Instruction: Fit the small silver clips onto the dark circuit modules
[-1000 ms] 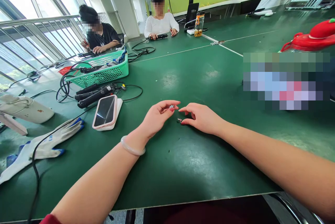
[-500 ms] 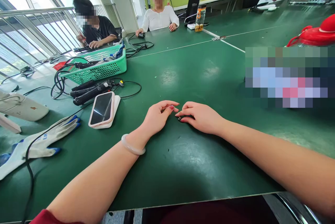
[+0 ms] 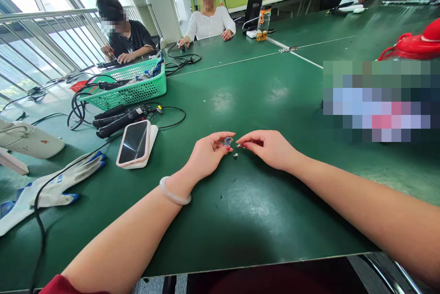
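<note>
Between the thumb and fingers of my left hand point(image 3: 210, 153) is a small dark part with a silvery, detailed face point(image 3: 228, 140); it is too small to name. My right hand point(image 3: 273, 148) is just to its right, thumb and forefinger pinched on a tiny silvery piece point(image 3: 238, 145). On the table just below the fingertips lies a tiny black-and-silver piece point(image 3: 235, 156), touched by neither hand. A pale bangle point(image 3: 174, 192) circles my left wrist.
The green table point(image 3: 254, 220) carries a phone point(image 3: 135, 143), black handled tools point(image 3: 120, 119), a green basket point(image 3: 129, 85) of cables and work gloves point(image 3: 65, 179) on the left. A red-topped object point(image 3: 412, 46) stands right. Two people point(image 3: 211, 21) sit across; another person's arm shows far right.
My right hand has drawn slightly right, away from my left. The small dark part in my left hand now shows, and the tiny piece on the table is uncovered.
</note>
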Available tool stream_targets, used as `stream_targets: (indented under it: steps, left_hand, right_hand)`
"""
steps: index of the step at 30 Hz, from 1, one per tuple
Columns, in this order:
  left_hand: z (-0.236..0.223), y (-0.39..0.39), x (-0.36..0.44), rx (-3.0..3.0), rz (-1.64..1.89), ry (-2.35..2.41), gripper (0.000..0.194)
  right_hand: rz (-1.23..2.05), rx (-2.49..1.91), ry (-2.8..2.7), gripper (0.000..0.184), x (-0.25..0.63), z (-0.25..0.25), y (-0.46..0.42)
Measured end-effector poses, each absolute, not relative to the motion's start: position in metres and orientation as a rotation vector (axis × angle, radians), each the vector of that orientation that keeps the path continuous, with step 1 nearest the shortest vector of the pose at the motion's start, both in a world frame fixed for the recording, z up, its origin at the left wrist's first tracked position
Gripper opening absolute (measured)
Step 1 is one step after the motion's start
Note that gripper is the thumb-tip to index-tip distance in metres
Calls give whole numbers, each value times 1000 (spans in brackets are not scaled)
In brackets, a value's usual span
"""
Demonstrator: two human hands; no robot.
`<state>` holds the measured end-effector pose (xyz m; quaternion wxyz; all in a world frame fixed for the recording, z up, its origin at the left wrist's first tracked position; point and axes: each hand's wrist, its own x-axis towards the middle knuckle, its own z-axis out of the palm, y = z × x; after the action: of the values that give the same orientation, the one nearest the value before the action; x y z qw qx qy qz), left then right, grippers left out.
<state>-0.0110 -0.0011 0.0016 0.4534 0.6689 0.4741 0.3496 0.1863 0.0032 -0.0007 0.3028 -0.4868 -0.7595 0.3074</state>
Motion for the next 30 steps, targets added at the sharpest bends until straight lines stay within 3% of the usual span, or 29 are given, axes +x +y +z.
stream_targets:
  steps: [15, 30]
  left_hand:
    - [16, -13, -6, 2058, 793, 1253, 35]
    - [14, -14, -5, 2015, 850, 1189, 35]
  right_hand:
    - [854, -1191, -1981, 13, 181, 3, -5]
    - [878, -1196, -1926, 19, 182, -1, -2]
